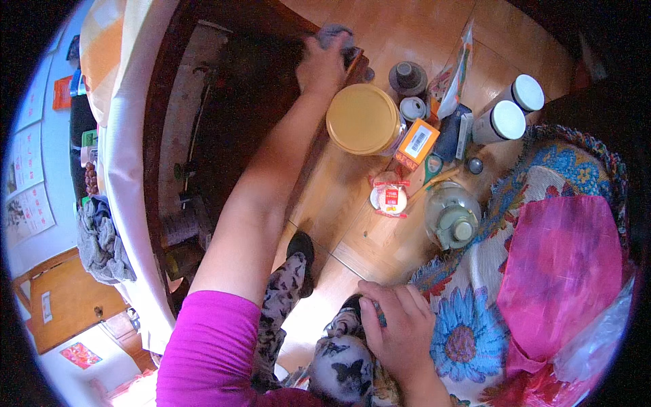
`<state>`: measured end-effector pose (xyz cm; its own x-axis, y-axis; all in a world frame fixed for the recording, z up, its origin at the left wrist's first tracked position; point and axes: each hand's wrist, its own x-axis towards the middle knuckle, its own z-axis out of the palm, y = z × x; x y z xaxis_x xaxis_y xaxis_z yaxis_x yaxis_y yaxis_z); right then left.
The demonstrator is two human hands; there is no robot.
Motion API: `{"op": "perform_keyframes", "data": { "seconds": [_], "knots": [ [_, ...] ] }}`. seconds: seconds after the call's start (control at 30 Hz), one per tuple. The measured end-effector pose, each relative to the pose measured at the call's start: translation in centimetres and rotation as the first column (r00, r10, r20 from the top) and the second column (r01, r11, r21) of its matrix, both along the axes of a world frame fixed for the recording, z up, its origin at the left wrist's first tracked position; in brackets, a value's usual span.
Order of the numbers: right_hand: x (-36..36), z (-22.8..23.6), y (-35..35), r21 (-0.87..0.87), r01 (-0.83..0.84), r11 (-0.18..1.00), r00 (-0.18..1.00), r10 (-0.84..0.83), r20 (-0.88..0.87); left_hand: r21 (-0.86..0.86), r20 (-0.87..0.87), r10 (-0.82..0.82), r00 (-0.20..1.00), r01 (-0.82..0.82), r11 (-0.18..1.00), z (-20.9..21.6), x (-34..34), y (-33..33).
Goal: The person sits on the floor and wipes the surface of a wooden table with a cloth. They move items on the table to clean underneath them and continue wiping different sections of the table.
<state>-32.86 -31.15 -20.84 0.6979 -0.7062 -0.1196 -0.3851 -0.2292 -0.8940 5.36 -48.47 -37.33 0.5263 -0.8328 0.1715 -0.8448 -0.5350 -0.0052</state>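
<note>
Magenta-sleeved, the left arm point(247, 203) reaches far out, left hand point(322, 66) clasping bunched grey cloth point(336, 35) by a brown wooden panel point(354, 58); the right hand point(401, 329) curls, whether round anything I can't tell.

grey cloth point(336, 32): partly under left hand point(321, 66) | right hand point(401, 327): palm hidden | cabinet interior point(247, 88): dark

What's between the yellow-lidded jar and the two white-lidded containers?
In the head view, a can, an orange box, a dark blue item and a colourful packet stand between the yellow-lidded jar and the white-lidded containers.
</note>
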Motion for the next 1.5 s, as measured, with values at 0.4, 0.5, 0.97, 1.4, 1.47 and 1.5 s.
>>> {"op": "perform_keyframes", "data": {
  "seconds": [0.4,0.5,0.97,1.4,1.47,1.5],
  "knots": [
    [0.1,0.4,-0.4,0.042,0.041,0.998,0.999,-0.04,-0.016,-0.101,0.002,-0.239,0.971,0.238,0.966,-0.2,4.4,3.1],
    [-0.1,-0.1,0.0,0.022,0.004,1.0,0.999,-0.003,-0.041,-0.163,0.095,-0.189,0.977,0.203,0.966,0.3,4.5,2.1],
    [0.1,0.2,-0.3,0.022,-0.008,1.0,0.997,0.01,-0.079,-0.065,-0.224,-0.395,0.891,0.39,0.918,-3.4,5.1,6.4],
    [0.1,-0.4,0.4,0.079,-0.073,0.994,0.997,0.074,-0.009,0.164,0.221,-0.036,0.975,-0.001,0.986,-10.3,27.1,1.0],
    [0.7,-0.6,0.3,0.081,-0.078,0.994,0.997,0.079,-0.015,0.116,0.174,0.071,0.982,-0.092,0.989,-11.6,24.0,-0.1],
    [1.5,-0.5,0.2,0.09,-0.081,0.993,0.996,0.084,-0.03,0.049,0.109,0.14,0.984,-0.146,0.988,-11.5,20.6,0.3]
  ]
}}
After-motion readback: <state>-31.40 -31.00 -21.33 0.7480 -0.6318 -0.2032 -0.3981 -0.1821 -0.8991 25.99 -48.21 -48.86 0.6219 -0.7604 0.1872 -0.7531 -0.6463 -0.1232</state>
